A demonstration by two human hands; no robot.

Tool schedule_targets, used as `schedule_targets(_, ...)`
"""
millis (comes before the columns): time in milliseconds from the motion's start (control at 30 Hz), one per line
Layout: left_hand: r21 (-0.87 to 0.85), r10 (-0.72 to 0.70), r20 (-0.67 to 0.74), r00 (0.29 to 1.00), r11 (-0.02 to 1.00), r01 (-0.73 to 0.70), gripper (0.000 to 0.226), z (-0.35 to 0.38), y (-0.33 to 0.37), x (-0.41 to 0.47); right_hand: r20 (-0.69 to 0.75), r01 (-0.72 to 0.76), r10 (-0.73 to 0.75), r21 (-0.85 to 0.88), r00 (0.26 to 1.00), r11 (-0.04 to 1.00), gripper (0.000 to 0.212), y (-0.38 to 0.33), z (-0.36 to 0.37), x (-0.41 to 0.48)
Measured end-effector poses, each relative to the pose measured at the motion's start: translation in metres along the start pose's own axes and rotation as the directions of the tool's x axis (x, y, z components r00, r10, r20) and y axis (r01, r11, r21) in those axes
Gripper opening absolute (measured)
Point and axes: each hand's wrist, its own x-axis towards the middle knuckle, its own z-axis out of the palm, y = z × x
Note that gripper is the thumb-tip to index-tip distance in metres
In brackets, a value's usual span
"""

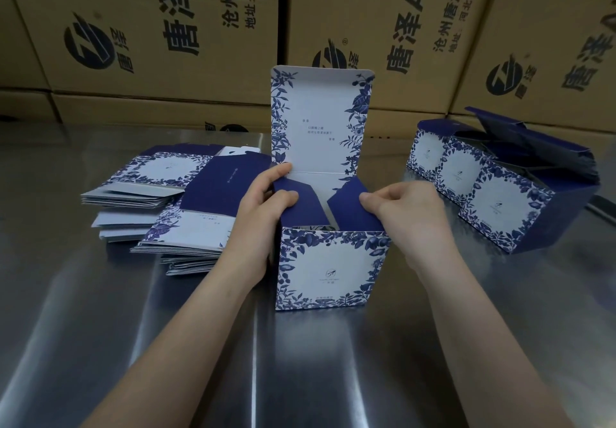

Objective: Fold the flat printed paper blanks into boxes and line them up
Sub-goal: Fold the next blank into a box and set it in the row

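While the lid is up: the box [328, 267] stands upright on the counter [140, 321] directly in front of me, printed front panel facing me, so both side flaps stay within reach.
Lid [321, 121]: it stands vertical at the rear, inner white face with floral borders toward me; I judge it is left raised because the side flaps must go in before it can close.
Left flap [300, 204]: dark blue, tilted inward over the opening, not yet flat.
Right flap [350, 207]: dark blue, likewise tilted inward; the two flaps are apart at the middle.
Left hand [266, 207]: grasping the left flap, thumb on top near the lid hinge, fingers round the left wall; this also steadies the box.
Right hand [400, 207]: pinching the outer edge of the right flap between thumb and fingers, pressing it inward.
Step in hand: closing the top, by my judgement; side flaps first, lid tuck after.
Flat blanks [173, 201]: loose, overlapping piles on the counter just left of my left hand, kept near as supply.
Finished boxes [483, 187]: a row of three on my right, touching side to side, fronts facing one way, lids open at the rear; the row gives the place for this box.
Cartons [160, 28]: brown shipping cartons stacked behind the counter, forming the backdrop.
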Motion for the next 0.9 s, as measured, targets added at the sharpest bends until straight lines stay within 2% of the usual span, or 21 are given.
schedule_targets(133,-0.005,-0.002,-0.007,1.0,1.0,0.002,0.038,0.0,-0.001,0.001,0.06,-0.004,0.002,0.04,0.998,0.999,0.027,0.002,-0.003,-0.001)
schedule_targets(267,0.005,0.001,-0.006,1.0,1.0,-0.001,0.038,-0.001,-0.001,0.001,0.187,-0.044,0.004,0.207,0.982,0.977,0.03,0.008,-0.007,-0.012)
schedule_targets(333,0.01,0.002,-0.012,1.0,1.0,-0.002,0.037,-0.001,-0.002,0.002,0.213,-0.025,-0.021,0.212,0.977,0.977,0.023,0.011,-0.005,-0.016)
schedule_targets(433,0.022,0.003,-0.007,1.0,1.0,-0.003,0.036,-0.001,-0.002,0.002,0.171,0.013,-0.044,0.18,0.984,0.984,0.057,0.009,0.001,-0.021)
schedule_targets(500,0.03,0.003,-0.002,1.0,1.0,-0.003,0.035,-0.001,-0.002,0.003,0.125,0.034,-0.054,0.152,0.991,0.988,0.061,0.007,0.005,-0.023)
schedule_targets(633,0.028,0.011,0.003,1.0,1.0,-0.011,0.035,-0.001,-0.002,0.003,0.127,0.005,-0.024,0.143,0.992,0.99,0.058,0.006,0.005,-0.021)
schedule_targets(700,0.021,0.011,0.01,1.0,1.0,-0.011,0.035,-0.002,-0.002,0.003,0.164,-0.014,-0.015,0.178,0.986,0.984,0.049,0.01,0.002,-0.017)
schedule_targets(767,0.012,0.013,0.025,1.0,1.0,-0.014,0.035,-0.002,-0.002,0.002,0.238,-0.057,0.002,0.225,0.971,0.973,0.025,0.015,-0.004,-0.009)
schedule_targets(800,0.006,0.021,0.029,0.999,1.0,-0.021,0.037,-0.002,-0.002,0.002,0.308,-0.081,0.002,0.244,0.951,0.966,0.021,0.017,-0.007,-0.003)
schedule_targets(833,-0.004,0.029,0.029,0.999,1.0,-0.029,0.038,-0.002,-0.001,0.001,0.361,-0.101,0.0,0.261,0.933,0.96,0.026,0.013,-0.009,0.001)
schedule_targets(900,-0.049,0.034,0.013,0.999,0.998,-0.034,0.041,-0.001,0.0,0.001,0.409,-0.156,0.007,0.332,0.912,0.93,0.017,0.012,-0.01,0.016)
